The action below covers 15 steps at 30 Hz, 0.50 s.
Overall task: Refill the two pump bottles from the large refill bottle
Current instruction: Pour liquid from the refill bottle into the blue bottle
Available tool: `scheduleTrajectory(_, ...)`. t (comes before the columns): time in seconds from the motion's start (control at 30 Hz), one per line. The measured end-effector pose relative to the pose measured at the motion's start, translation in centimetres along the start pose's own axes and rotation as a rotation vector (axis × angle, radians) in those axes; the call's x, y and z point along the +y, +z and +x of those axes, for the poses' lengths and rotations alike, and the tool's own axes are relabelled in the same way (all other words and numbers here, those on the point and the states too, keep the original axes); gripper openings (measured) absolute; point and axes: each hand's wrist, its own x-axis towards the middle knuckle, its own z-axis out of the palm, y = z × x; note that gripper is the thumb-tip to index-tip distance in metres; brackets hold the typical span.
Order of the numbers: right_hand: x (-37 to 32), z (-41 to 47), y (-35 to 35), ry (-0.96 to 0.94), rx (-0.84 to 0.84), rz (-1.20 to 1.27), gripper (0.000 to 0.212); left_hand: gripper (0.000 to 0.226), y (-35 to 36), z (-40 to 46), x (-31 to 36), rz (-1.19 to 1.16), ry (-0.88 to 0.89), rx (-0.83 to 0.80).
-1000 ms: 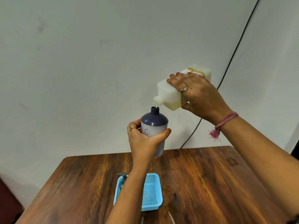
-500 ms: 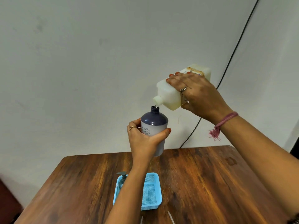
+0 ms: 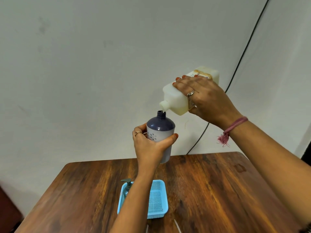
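One purple bottle [image 3: 159, 130] gripped upright by left hand [image 3: 148, 145], one refill bottle [image 3: 178, 100] tilted in right hand [image 3: 207, 98] mid-frame, one pump bottle [image 3: 126, 189] in blue basket [image 3: 158, 199] below, forearm partly hiding it.

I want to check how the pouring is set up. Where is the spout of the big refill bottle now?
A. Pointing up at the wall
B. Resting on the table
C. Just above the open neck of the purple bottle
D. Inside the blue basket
C: the right hand tilts the refill bottle so its spout sits just above the open neck of the purple bottle, which the left hand holds.
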Motion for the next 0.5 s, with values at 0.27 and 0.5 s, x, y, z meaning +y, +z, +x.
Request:
scheduleTrajectory(0.27,-0.15,0.07,-0.01,-0.006,0.004,-0.005,0.075,0.082,0.01,-0.03,0.05,0.005,-0.007,0.002)
scheduleTrajectory(0.5,-0.11,0.02,-0.11,-0.013,0.016,-0.026,0.072,0.081,-0.09,-0.12,0.12,0.002,-0.009,0.005)
